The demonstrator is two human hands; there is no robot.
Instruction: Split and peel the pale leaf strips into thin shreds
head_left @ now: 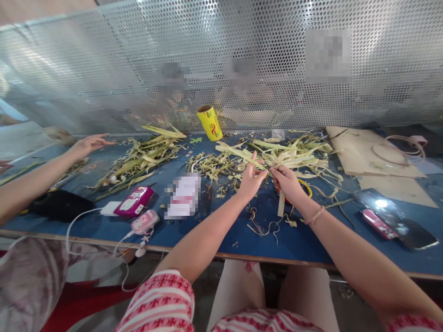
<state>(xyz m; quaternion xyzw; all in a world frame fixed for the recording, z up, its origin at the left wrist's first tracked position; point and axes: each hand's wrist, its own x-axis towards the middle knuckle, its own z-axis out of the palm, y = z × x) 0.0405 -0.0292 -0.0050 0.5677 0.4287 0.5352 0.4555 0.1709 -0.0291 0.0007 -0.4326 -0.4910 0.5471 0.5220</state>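
Both hands are meeting at mid-worktop: the left hand (249, 180) and right hand (288, 183) are each pinching a pale leaf strip (258, 163) running left into the husk pile (294, 154). The fingertips are hiding the grip itself. A co-worker's hand (88, 144) is reaching in far left, arm cut off. A yellow roll (209, 122) is lying beyond.

Over the blue desk (214, 230), the left hand (251, 180) and right hand (289, 184) pinch a pale green leaf strip (242, 154) between them. A yellow roll (209, 122) stands tilted behind; a co-worker's hand (88, 145) rests nearby.
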